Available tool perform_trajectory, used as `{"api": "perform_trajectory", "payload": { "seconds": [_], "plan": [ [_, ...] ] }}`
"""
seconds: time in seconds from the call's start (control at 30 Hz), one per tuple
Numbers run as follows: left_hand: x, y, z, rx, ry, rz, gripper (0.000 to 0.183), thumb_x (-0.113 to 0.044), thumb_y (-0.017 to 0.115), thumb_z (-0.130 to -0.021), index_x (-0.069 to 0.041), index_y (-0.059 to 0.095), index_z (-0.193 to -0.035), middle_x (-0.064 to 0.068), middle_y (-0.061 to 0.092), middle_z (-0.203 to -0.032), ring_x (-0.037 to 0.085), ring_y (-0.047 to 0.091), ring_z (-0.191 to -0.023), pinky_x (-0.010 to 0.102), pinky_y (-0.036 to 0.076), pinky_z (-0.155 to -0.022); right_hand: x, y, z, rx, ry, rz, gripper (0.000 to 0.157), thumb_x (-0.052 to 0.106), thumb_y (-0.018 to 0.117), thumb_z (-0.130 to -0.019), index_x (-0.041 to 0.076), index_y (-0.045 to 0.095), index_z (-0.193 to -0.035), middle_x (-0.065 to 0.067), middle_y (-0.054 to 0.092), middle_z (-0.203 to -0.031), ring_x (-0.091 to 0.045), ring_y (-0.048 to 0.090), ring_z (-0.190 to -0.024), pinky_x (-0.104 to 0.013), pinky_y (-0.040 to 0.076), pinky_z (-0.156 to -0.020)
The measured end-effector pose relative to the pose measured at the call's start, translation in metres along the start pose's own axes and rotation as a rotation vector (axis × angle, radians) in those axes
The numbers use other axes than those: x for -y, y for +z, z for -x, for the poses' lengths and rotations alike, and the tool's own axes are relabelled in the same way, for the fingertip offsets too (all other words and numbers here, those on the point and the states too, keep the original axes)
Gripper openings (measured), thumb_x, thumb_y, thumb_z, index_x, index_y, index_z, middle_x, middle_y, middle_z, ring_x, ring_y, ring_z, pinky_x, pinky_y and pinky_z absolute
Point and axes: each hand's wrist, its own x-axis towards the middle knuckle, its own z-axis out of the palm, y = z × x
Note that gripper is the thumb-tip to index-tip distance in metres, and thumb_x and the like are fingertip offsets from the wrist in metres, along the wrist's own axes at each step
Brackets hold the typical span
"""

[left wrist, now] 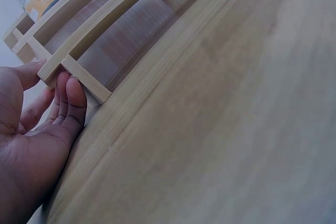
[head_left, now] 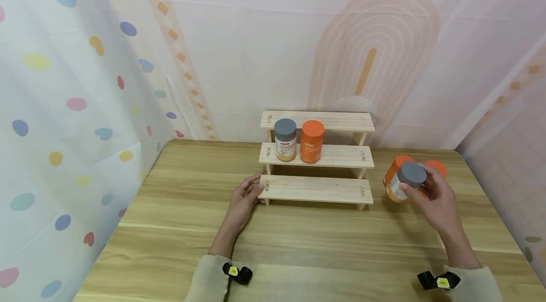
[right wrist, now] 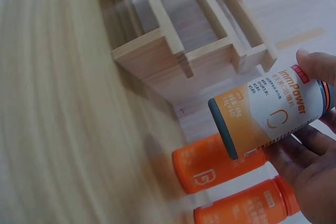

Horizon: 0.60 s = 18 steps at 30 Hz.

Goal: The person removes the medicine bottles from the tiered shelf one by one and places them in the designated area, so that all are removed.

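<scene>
Right of the three-tier wooden rack (head_left: 341,156) | right hand (head_left: 439,200) grips grey-capped ImmPower bottle (right wrist: 268,114) (left hand (head_left: 242,202) pinches the rack) | step: seemingly pickup | next: likely needs steady leftward carry

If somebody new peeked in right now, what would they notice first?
Probably the bright orange jar beside a grey-lidded jar on the middle step of the wooden stand. Next, perhaps, another grey-lidded jar in the right hand, to the right of the stand near two more orange jars. The left hand grips the bottom step's left end.
</scene>
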Motion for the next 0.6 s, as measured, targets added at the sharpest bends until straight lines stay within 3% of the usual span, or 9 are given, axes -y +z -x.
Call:
{"api": "perform_trajectory", "payload": {
  "seconds": [0.27,0.6],
  "plan": [
    [-0.001,-0.001,0.000,-0.003,0.000,0.014,0.045,-0.011,0.063,-0.103,-0.008,0.053,-0.147,0.002,0.066,-0.103,0.011,0.064,-0.081,0.022,0.058,-0.070,-0.011,0.001,0.009,0.031,0.052,0.028,0.058,0.008,0.074,-0.094,0.007,0.050,-0.147,0.031,0.055,-0.118,0.015,0.055,-0.108,-0.001,0.045,-0.088],
    [-0.001,0.000,0.001,-0.009,-0.007,-0.019,0.045,-0.014,0.064,-0.102,-0.010,0.054,-0.146,0.001,0.067,-0.105,0.011,0.066,-0.086,0.022,0.057,-0.074,-0.024,0.000,0.017,0.126,0.063,0.071,0.056,0.013,0.072,-0.097,0.001,0.047,-0.146,0.035,0.050,-0.119,0.021,0.049,-0.109,0.002,0.042,-0.089]
  ]
}}
